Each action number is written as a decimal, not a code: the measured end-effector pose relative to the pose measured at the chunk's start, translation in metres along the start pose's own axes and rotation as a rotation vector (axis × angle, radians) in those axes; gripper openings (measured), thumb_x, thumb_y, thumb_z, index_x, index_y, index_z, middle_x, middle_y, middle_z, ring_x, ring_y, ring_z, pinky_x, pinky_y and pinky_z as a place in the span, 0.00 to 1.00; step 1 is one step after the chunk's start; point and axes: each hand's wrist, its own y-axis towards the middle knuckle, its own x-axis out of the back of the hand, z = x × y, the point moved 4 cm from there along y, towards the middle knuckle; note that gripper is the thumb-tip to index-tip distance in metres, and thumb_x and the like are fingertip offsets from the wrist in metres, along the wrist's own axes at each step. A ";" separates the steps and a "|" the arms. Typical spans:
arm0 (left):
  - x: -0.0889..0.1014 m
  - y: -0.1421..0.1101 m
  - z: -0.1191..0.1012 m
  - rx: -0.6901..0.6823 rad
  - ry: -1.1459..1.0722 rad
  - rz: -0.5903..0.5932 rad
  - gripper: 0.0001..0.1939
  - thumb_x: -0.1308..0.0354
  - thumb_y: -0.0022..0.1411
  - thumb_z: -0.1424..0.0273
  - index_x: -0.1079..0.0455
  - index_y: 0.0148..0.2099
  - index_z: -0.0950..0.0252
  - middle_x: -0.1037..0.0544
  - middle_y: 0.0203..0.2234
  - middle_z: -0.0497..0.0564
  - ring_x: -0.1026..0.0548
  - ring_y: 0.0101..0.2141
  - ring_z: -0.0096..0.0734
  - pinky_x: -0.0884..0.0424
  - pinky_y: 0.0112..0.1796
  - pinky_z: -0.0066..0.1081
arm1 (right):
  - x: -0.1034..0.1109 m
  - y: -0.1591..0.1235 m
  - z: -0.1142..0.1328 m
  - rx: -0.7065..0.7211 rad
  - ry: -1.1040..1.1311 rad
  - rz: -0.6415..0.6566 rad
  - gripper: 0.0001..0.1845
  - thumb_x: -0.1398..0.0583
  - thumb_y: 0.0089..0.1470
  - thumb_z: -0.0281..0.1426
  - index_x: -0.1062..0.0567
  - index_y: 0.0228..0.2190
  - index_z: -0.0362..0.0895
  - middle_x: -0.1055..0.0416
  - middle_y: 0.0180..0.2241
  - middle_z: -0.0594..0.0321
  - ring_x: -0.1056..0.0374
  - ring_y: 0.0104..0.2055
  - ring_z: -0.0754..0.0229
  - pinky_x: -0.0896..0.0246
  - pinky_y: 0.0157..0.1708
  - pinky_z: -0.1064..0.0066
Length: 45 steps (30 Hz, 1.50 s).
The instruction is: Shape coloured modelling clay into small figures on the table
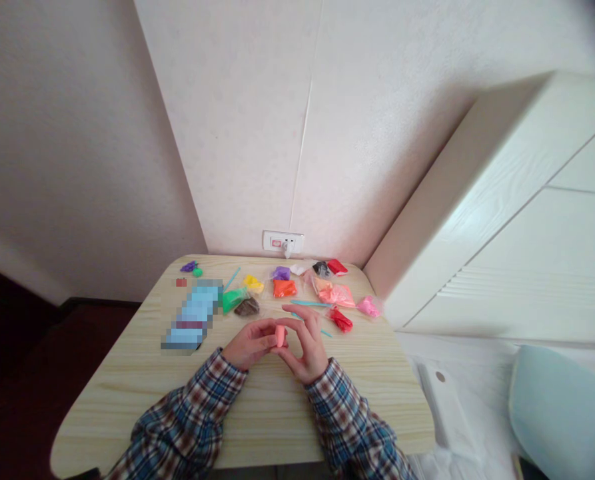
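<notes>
A small salmon-pink piece of modelling clay [280,336] is held between my two hands above the middle of the table. My left hand [251,343] has its fingers closed on the clay's left side. Thumb and forefinger of my right hand [307,347] pinch the same piece from the right, while its other fingers are raised. Just beyond my hands lie bags of brown clay [247,307], green clay [234,300], orange clay [284,288] and red clay [342,320]. Thin light-blue sticks [311,303] lie near my right hand, partly hidden by it.
A pixelated phone-like slab [193,317] lies on the table [267,420] at left. Behind it sit purple [189,266] and green [198,272] clay pieces. More clay bags, yellow [253,284] and pink [370,306] among them, line the back. A wall socket [283,241] adjoins the table.
</notes>
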 end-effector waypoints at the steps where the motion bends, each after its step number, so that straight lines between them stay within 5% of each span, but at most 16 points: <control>1: 0.001 0.000 0.000 -0.009 -0.001 -0.011 0.14 0.33 0.44 0.67 0.28 0.33 0.69 0.29 0.22 0.47 0.32 0.26 0.25 0.39 0.29 0.26 | 0.000 0.000 0.001 0.001 0.005 0.010 0.17 0.44 0.52 0.37 0.34 0.43 0.45 0.39 0.48 0.54 0.44 0.51 0.50 0.47 0.48 0.55; 10: 0.000 -0.002 0.001 -0.010 -0.082 -0.001 0.17 0.33 0.45 0.66 0.27 0.38 0.68 0.27 0.24 0.49 0.29 0.29 0.28 0.36 0.31 0.26 | -0.001 0.000 0.000 -0.017 0.002 0.025 0.17 0.44 0.51 0.35 0.35 0.44 0.45 0.40 0.49 0.54 0.45 0.51 0.51 0.48 0.49 0.55; 20: 0.000 -0.002 -0.001 0.019 -0.042 -0.047 0.11 0.36 0.49 0.66 0.27 0.31 0.70 0.27 0.25 0.51 0.29 0.30 0.29 0.35 0.32 0.27 | -0.001 0.002 0.001 -0.001 -0.030 0.024 0.17 0.44 0.51 0.35 0.34 0.43 0.44 0.39 0.49 0.53 0.44 0.51 0.51 0.46 0.48 0.55; 31: 0.002 -0.003 0.000 0.062 0.041 -0.109 0.15 0.33 0.43 0.66 0.26 0.33 0.70 0.28 0.21 0.49 0.32 0.25 0.26 0.38 0.28 0.25 | -0.003 -0.001 0.002 0.032 -0.068 0.047 0.17 0.43 0.51 0.33 0.34 0.44 0.43 0.38 0.48 0.54 0.44 0.51 0.52 0.47 0.49 0.57; 40: -0.001 -0.003 0.000 0.049 -0.015 -0.014 0.12 0.37 0.50 0.65 0.29 0.25 0.71 0.25 0.24 0.53 0.29 0.29 0.28 0.35 0.32 0.26 | -0.004 -0.001 0.000 0.009 -0.068 0.044 0.16 0.43 0.51 0.33 0.33 0.43 0.44 0.39 0.49 0.54 0.44 0.51 0.51 0.47 0.48 0.56; 45: 0.003 -0.002 0.001 0.042 -0.010 -0.074 0.13 0.32 0.43 0.66 0.27 0.30 0.71 0.27 0.22 0.49 0.30 0.26 0.26 0.36 0.28 0.24 | -0.003 0.000 0.001 0.005 -0.057 0.055 0.16 0.43 0.51 0.34 0.33 0.43 0.44 0.40 0.49 0.54 0.44 0.51 0.51 0.47 0.49 0.56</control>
